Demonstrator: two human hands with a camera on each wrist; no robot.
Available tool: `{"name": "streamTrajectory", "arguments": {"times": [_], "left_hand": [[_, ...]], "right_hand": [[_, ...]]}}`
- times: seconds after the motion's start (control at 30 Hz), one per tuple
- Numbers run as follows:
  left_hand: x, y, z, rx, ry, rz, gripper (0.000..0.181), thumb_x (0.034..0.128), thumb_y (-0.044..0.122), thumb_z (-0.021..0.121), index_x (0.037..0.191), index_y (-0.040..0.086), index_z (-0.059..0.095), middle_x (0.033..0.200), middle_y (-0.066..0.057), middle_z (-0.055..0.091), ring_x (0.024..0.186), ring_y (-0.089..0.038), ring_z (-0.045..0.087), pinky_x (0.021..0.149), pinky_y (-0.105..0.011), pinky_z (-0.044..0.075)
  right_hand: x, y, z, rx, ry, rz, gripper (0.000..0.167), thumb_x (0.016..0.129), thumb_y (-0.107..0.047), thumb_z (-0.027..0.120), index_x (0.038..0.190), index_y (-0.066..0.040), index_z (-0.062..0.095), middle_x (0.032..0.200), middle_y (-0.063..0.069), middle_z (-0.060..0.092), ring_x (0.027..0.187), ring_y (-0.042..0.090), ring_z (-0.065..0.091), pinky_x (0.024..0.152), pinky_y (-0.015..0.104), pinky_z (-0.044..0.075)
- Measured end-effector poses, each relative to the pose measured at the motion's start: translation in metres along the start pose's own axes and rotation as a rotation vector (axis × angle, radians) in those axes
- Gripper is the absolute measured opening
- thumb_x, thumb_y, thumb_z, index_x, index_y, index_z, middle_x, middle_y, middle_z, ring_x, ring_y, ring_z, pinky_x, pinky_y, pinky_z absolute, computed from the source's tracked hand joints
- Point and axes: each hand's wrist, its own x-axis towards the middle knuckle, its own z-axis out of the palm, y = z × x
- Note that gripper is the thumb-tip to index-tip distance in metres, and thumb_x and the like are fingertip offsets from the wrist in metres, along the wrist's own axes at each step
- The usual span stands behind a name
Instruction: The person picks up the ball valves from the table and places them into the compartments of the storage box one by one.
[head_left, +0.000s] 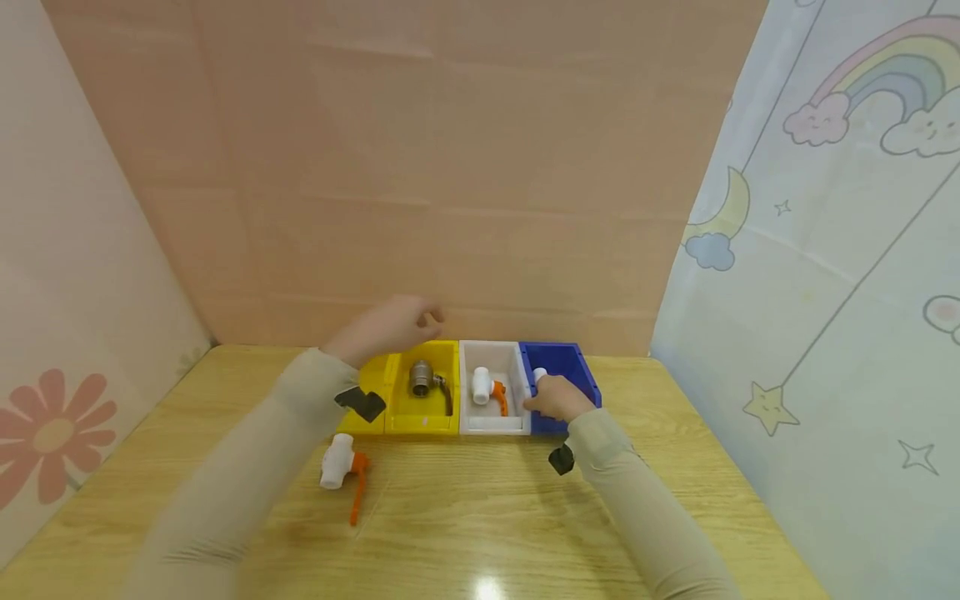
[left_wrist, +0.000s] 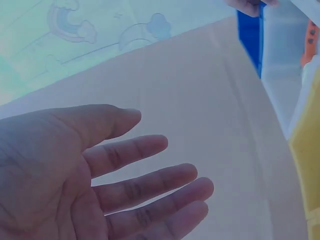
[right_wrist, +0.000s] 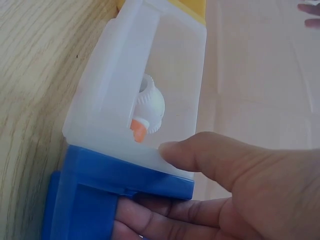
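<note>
My left hand [head_left: 408, 321] is raised above the back of the yellow bins, holding nothing; its fingers look loosely extended in the left wrist view. My right hand [head_left: 561, 398] grips the side wall of the blue bin [head_left: 577, 367]: the thumb lies on the white bin's side, the other fingers reach inside the blue one. Behind that hand, a white fitting end [head_left: 539, 374] shows in the blue bin, the rest hidden. The white bin [head_left: 495, 350] contains a white ball valve [head_left: 481, 387] with an orange handle. A metal valve [head_left: 422, 379] lies in the yellow bin [head_left: 423, 423] beside it.
Another yellow bin [head_left: 367, 423] stands at the row's left end, partly covered by my left arm. In front of it, a white ball valve [head_left: 337, 461] with an orange lever lies on the wooden table [head_left: 450, 517]. A paper-covered wall [head_left: 450, 208] rises behind the bins.
</note>
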Motion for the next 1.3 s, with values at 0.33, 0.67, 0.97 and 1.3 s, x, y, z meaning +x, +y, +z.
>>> {"name": "streamTrajectory", "arguments": {"times": [0.33, 0.67, 0.97, 1.3], "left_hand": [[-0.051, -0.04, -0.019, 0.05, 0.075, 0.068, 0.028, 0.0982, 0.026, 0.056, 0.12, 0.009, 0.061, 0.111, -0.012, 0.067, 0.099, -0.027, 0.065, 0.081, -0.042, 0.055], [-0.094, -0.075, 0.012, 0.084, -0.043, -0.052, 0.025, 0.0975, 0.026, 0.057, 0.117, 0.011, 0.064, 0.099, -0.01, 0.069, 0.071, -0.017, 0.062, 0.068, -0.037, 0.052], [-0.109, -0.101, 0.06, 0.11, -0.13, -0.079, 0.022, 0.0936, 0.023, 0.062, 0.109, 0.01, 0.067, 0.096, -0.005, 0.069, 0.067, -0.012, 0.054, 0.062, -0.032, 0.047], [-0.112, -0.112, 0.087, 0.106, -0.163, -0.093, 0.022, 0.0932, 0.022, 0.063, 0.112, 0.01, 0.065, 0.107, -0.008, 0.068, 0.085, -0.022, 0.062, 0.077, -0.045, 0.052]], "right_hand": [[0.004, -0.008, -0.001, -0.007, -0.001, 0.032, 0.026, 0.092, -0.031, 0.064, 0.089, -0.005, 0.061, 0.076, 0.005, 0.062, 0.062, 0.017, 0.054, 0.054, 0.027, 0.043], [-0.003, -0.008, -0.005, -0.022, -0.021, 0.0, 0.026, 0.091, -0.028, 0.064, 0.086, -0.003, 0.062, 0.075, 0.005, 0.064, 0.061, 0.018, 0.056, 0.054, 0.027, 0.046], [-0.003, -0.004, -0.003, -0.014, -0.006, -0.029, 0.025, 0.092, -0.029, 0.063, 0.084, -0.005, 0.06, 0.074, 0.005, 0.063, 0.06, 0.017, 0.055, 0.053, 0.027, 0.043], [-0.006, -0.006, -0.003, -0.008, -0.018, -0.032, 0.026, 0.092, -0.029, 0.063, 0.084, -0.005, 0.06, 0.075, 0.006, 0.063, 0.062, 0.017, 0.055, 0.054, 0.026, 0.043]]}}
